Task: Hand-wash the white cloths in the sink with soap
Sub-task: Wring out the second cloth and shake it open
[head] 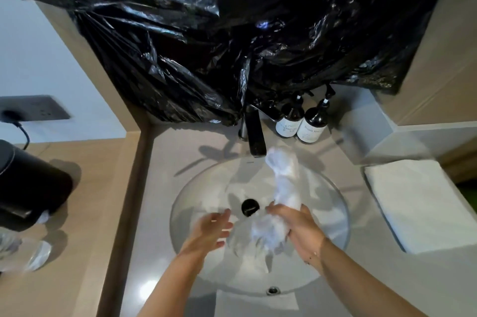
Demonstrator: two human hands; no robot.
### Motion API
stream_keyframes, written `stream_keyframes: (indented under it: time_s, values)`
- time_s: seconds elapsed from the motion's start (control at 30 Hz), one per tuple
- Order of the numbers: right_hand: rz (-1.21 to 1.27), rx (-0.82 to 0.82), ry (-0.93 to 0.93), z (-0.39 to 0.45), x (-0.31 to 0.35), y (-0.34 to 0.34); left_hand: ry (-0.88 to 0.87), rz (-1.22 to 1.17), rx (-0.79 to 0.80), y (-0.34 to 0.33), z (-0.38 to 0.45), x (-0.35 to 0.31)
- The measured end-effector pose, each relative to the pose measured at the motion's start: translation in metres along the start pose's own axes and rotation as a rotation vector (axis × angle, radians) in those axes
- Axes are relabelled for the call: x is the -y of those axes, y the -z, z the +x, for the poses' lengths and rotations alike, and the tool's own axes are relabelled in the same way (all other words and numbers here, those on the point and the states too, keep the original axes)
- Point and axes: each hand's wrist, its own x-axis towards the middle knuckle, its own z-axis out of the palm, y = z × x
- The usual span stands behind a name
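Note:
A twisted white cloth (pixel 282 182) stretches from just under the black faucet (pixel 255 133) down into my right hand (pixel 302 226), which is shut around its lower part. The cloth's wet end bunches out below that grip over the round white sink (pixel 196 192). My left hand (pixel 214 229) hovers a little to the left of the cloth, fingers apart and holding nothing. More white cloth seems to lie in the basin near the black drain (pixel 249 207), blurred. Two dark pump bottles of soap (pixel 300 120) stand behind the basin on the right.
A folded white towel (pixel 418 203) lies on the counter at right. Black plastic sheeting (pixel 232 32) covers the wall above the faucet. A black appliance (pixel 28 187) sits on the wooden counter at left, with a wall socket (pixel 33 107) behind it.

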Motion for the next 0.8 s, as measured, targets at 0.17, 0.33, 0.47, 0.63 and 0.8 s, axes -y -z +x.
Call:
stream_keyframes:
  time_s: [0.17, 0.33, 0.47, 0.63, 0.8]
  values:
    - [0.098, 0.027, 0.157, -0.019, 0.004, -0.007, 0.539, -0.922, 0.584, -0.033, -0.026, 0.003]
    - [0.248, -0.011, 0.202, -0.040, 0.008, -0.030, 0.502, -1.041, 0.577, -0.059, -0.029, -0.028]
    - [0.195, -0.045, 0.289, -0.049, 0.016, -0.032, 0.464, -1.041, 0.405, -0.072, -0.029, -0.037]
    - [0.043, -0.177, 0.197, -0.042, 0.024, -0.017, 0.275, -1.049, 0.373, -0.075, -0.030, -0.043]
    - [-0.240, -0.046, 0.074, -0.035, 0.020, 0.030, 0.235, -1.004, 0.341, -0.074, -0.036, -0.057]
